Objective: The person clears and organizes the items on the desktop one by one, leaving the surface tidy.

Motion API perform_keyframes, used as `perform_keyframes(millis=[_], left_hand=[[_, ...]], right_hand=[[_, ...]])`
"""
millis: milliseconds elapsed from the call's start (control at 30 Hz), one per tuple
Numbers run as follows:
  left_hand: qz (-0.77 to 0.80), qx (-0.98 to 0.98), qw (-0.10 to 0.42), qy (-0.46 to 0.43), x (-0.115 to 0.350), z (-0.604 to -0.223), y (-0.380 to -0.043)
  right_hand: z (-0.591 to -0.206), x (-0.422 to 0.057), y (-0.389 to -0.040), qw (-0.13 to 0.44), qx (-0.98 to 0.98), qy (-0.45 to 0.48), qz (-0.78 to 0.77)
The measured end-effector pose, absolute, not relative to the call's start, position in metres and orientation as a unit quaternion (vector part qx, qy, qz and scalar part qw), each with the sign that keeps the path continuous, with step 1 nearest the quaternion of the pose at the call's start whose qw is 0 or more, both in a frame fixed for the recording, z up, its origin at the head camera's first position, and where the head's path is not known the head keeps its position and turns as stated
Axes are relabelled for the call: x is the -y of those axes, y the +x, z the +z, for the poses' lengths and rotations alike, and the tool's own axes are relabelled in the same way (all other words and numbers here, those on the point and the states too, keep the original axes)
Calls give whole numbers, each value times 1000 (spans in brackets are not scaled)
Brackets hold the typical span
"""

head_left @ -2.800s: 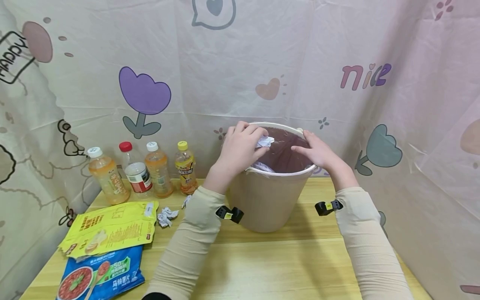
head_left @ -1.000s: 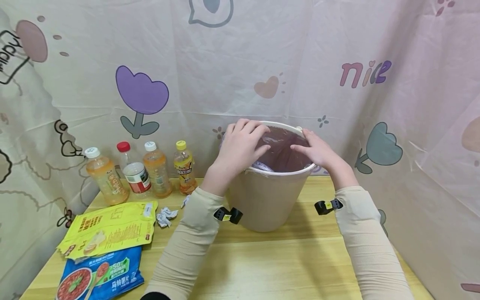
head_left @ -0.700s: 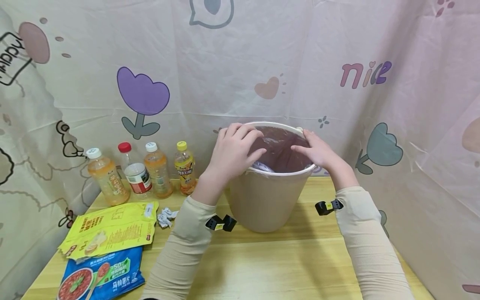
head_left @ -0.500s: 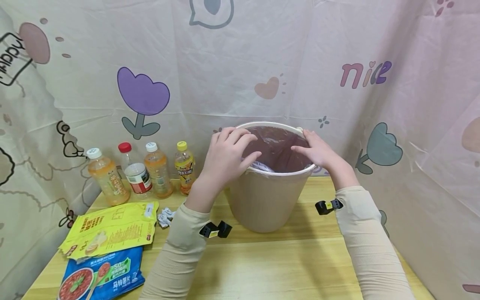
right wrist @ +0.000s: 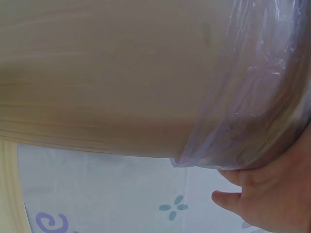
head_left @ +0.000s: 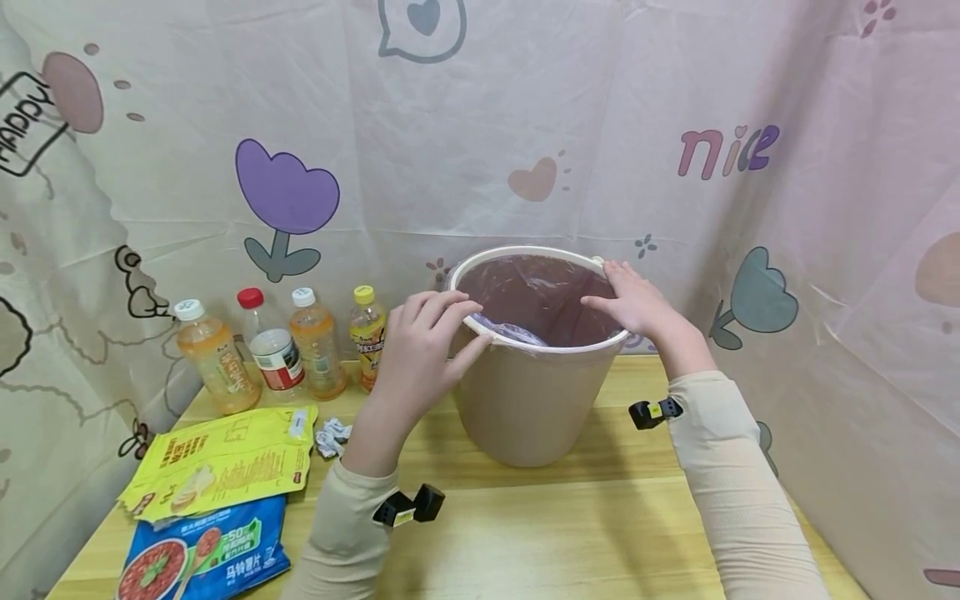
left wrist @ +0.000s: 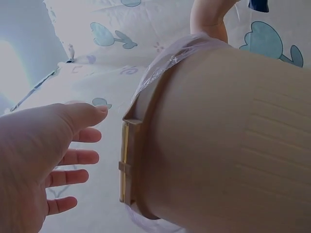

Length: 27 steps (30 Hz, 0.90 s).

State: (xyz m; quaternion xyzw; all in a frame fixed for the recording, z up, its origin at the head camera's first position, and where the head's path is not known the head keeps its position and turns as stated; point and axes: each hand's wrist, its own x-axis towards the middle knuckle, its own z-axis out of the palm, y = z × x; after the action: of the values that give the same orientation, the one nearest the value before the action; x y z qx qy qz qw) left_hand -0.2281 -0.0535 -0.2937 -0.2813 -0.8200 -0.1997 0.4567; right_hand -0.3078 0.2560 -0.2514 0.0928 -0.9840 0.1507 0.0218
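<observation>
A beige trash bin [head_left: 532, 408] with a purple plastic liner [head_left: 517, 335] stands on the table, its mouth tilted into my view. My left hand [head_left: 420, 346] is at the bin's left front rim, fingers spread and holding nothing. In the left wrist view a small gap separates the left fingertips [left wrist: 95, 158] from the rim. At the right rim rests my right hand [head_left: 641, 308], thumb over the opening and fingers extended along the edge. The right wrist view shows part of that hand [right wrist: 277, 194] against the liner. A crumpled paper ball [head_left: 332, 437] lies left of the left wrist.
Several drink bottles [head_left: 321, 350] line the back left. In front of them a yellow snack bag [head_left: 225, 458] overlaps a blue chip bag [head_left: 206, 554]. A printed cloth backdrop [head_left: 450, 125] rises behind the table [head_left: 525, 533].
2.8 s ago my left hand held crumpled paper over the bin; the paper has left that hand. The hand has since moved left and down toward the rim. My right hand stays at the rim.
</observation>
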Motion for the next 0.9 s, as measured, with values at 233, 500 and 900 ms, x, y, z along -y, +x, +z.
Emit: perform_keyframes(millis=[233,500,900], left_hand=[[-227,831,440,-253,64,-311,-218],[-264,855,395,-209,73,-335,-215],[-283,887,337,-140,90,-368,-220]], right_hand=[[-251,-255,-308,20,985,95,139],[-250,-255,-306,19,985,95,144],[-251,-256,-306,21,982,96,160]])
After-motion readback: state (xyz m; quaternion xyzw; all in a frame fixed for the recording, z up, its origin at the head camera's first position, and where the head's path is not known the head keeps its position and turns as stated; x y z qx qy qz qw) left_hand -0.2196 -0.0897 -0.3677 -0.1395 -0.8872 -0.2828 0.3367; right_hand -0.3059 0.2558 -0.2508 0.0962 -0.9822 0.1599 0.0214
